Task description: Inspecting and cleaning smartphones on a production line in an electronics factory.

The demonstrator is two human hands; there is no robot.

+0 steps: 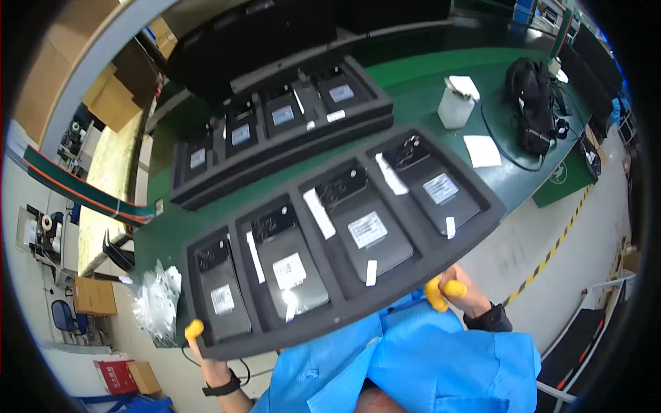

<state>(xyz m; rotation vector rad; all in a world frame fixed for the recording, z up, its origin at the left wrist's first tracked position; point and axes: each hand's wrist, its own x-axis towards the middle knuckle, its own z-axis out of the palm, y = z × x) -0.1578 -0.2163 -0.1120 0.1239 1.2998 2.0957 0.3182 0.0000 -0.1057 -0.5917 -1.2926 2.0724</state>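
Note:
A black foam tray (337, 321) lies tilted before me, its right side farther away. Its pockets hold several dark, flat, phone-like devices (385, 258) with white labels and small white strips. At the tray's near left corner, my left hand (201, 346) is closed on the rim, with a yellow finger cot showing on top. My right hand (451, 288), also in yellow finger cots, is curled closed against the near right edge. What its fingers hold, if anything, is hidden.
Behind stands a stack of similar filled foam trays (289, 141) on the green table (413, 79). To the right are a translucent container (454, 107), a white paper (483, 151) and a black bag with a cable (533, 103). Clear plastic bags (158, 303) hang at the left edge.

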